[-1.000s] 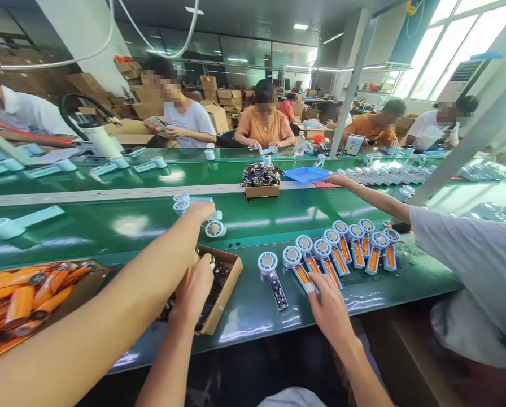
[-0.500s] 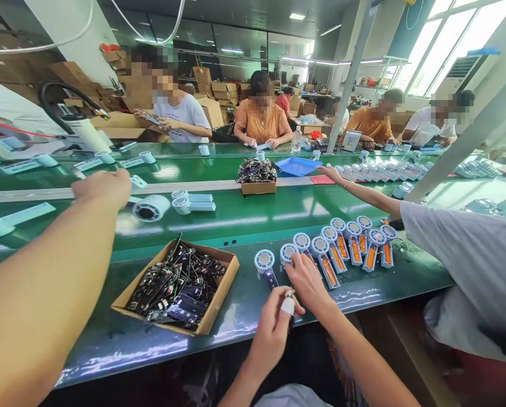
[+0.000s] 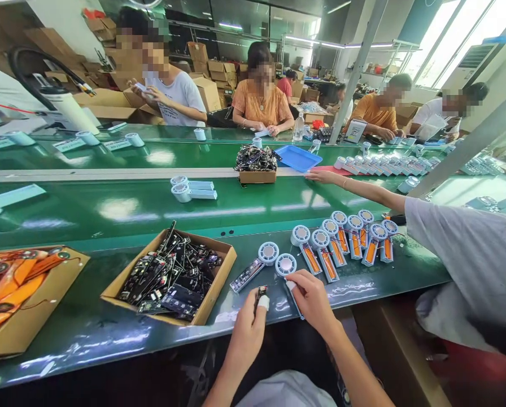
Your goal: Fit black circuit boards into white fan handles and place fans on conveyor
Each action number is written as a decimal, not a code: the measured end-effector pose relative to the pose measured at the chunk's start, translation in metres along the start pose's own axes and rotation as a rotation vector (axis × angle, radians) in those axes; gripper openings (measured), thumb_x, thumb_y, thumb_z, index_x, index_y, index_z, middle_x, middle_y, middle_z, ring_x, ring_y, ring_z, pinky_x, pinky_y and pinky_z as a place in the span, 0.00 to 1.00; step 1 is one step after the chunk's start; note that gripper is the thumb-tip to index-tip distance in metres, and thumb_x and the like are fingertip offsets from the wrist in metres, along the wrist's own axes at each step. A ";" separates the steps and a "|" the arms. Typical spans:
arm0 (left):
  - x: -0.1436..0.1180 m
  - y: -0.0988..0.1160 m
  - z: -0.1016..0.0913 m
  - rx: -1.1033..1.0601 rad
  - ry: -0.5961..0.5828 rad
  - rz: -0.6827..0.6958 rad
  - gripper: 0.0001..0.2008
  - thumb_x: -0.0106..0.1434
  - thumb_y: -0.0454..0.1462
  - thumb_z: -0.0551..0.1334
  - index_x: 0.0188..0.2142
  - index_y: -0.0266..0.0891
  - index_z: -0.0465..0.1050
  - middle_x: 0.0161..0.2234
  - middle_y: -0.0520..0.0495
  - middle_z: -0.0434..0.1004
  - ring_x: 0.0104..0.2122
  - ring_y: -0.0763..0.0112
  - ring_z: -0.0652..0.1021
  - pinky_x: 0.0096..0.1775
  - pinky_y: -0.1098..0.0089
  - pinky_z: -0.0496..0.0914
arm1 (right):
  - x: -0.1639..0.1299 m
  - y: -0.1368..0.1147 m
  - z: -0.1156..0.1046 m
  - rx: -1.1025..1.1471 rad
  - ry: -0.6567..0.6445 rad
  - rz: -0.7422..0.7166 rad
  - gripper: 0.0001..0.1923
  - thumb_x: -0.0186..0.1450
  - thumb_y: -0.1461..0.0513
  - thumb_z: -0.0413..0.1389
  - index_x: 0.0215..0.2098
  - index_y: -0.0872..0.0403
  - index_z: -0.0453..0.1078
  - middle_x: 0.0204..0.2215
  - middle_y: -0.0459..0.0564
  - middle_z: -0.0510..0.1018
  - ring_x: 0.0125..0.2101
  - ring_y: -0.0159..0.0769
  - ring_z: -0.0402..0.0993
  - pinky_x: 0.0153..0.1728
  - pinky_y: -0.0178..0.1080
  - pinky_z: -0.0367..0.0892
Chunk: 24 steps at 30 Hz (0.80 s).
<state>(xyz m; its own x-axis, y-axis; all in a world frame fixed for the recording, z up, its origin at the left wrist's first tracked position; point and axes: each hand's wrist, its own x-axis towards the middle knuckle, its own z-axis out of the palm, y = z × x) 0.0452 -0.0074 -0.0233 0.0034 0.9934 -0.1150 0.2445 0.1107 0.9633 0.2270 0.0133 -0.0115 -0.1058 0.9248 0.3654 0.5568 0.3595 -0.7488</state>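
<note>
Left hand [image 3: 247, 328]: near edge of the green bench [image 3: 109, 333], raised just off the surface; fingers curled, thumb and forefinger pinched on a small dark circuit board [image 3: 260, 294], held upright.

Right hand [image 3: 310, 297]: just right of the left hand, resting at the bench edge; fingertips closed on the handle of a pale blue fan unit [image 3: 286, 265], whose round head lies flat just beyond the knuckles.

Second fan unit [image 3: 257, 263]: immediately left of the first, round head touching or nearly touching it, handle angled toward the near left with a board seated in it.

Row of fan units [image 3: 346, 237]: right and farther off, handles fitted with orange cells, laid side by side.

Cardboard box of circuit boards [image 3: 172, 274]: left of the hands, open, filled with loose dark boards.

Box of orange cells [image 3: 20, 294]: far left, near edge.

Co-worker's arm [image 3: 363, 192]: from the right, stretched across to the far belt, hand flat near a blue tray [image 3: 297, 158].
</note>
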 end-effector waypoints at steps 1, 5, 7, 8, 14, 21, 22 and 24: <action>0.001 0.002 0.003 -0.059 -0.057 -0.053 0.19 0.64 0.48 0.55 0.43 0.38 0.74 0.31 0.45 0.78 0.28 0.63 0.78 0.31 0.64 0.75 | -0.002 -0.002 0.002 -0.012 0.005 -0.011 0.14 0.67 0.69 0.50 0.43 0.51 0.75 0.38 0.51 0.80 0.36 0.37 0.78 0.35 0.35 0.70; 0.008 0.007 0.014 -0.119 -0.225 -0.130 0.21 0.63 0.53 0.52 0.34 0.38 0.70 0.22 0.52 0.70 0.18 0.70 0.72 0.19 0.71 0.65 | -0.004 -0.007 0.008 -0.159 0.018 -0.087 0.13 0.68 0.70 0.50 0.41 0.51 0.74 0.37 0.50 0.80 0.37 0.38 0.77 0.38 0.37 0.70; 0.011 0.008 0.016 -0.029 -0.231 -0.096 0.20 0.64 0.52 0.50 0.30 0.40 0.68 0.19 0.56 0.66 0.15 0.73 0.68 0.18 0.73 0.60 | -0.003 -0.010 0.010 -0.283 0.012 -0.153 0.13 0.67 0.71 0.50 0.40 0.51 0.73 0.36 0.50 0.80 0.35 0.39 0.75 0.36 0.38 0.69; 0.012 0.008 0.016 0.013 -0.223 -0.071 0.19 0.65 0.51 0.49 0.28 0.41 0.66 0.18 0.56 0.65 0.14 0.74 0.67 0.18 0.73 0.59 | -0.002 -0.011 0.011 -0.337 0.005 -0.183 0.13 0.66 0.71 0.50 0.39 0.52 0.73 0.35 0.50 0.80 0.33 0.39 0.74 0.35 0.38 0.68; 0.013 0.004 0.016 0.076 -0.186 -0.019 0.18 0.67 0.48 0.48 0.24 0.43 0.60 0.17 0.57 0.62 0.16 0.74 0.64 0.21 0.73 0.57 | 0.001 -0.017 0.012 -0.487 -0.037 -0.244 0.11 0.64 0.73 0.51 0.36 0.52 0.71 0.32 0.48 0.78 0.30 0.38 0.69 0.31 0.37 0.63; 0.013 0.003 0.019 0.158 -0.134 0.084 0.17 0.70 0.44 0.47 0.26 0.43 0.62 0.19 0.54 0.68 0.19 0.71 0.70 0.24 0.72 0.61 | 0.002 -0.021 0.014 -0.526 -0.099 -0.129 0.10 0.63 0.72 0.53 0.34 0.51 0.69 0.32 0.47 0.78 0.31 0.38 0.71 0.32 0.38 0.62; 0.013 0.002 0.018 0.208 -0.126 0.127 0.16 0.70 0.42 0.46 0.27 0.43 0.62 0.20 0.53 0.70 0.20 0.69 0.72 0.25 0.71 0.62 | 0.003 -0.023 0.014 -0.529 -0.100 -0.116 0.10 0.63 0.72 0.53 0.34 0.51 0.69 0.32 0.47 0.78 0.31 0.38 0.71 0.32 0.38 0.62; 0.014 -0.001 0.017 0.351 -0.119 0.234 0.14 0.70 0.38 0.46 0.30 0.43 0.65 0.23 0.49 0.75 0.25 0.65 0.77 0.28 0.70 0.65 | 0.005 -0.026 0.012 -0.544 -0.116 -0.104 0.10 0.64 0.72 0.53 0.33 0.51 0.69 0.31 0.47 0.77 0.31 0.38 0.71 0.31 0.38 0.62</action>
<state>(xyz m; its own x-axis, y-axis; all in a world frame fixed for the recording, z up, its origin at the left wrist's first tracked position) 0.0613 0.0056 -0.0302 0.2044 0.9776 0.0500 0.5384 -0.1549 0.8284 0.2023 0.0098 0.0033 -0.2553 0.9066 0.3359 0.8799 0.3619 -0.3080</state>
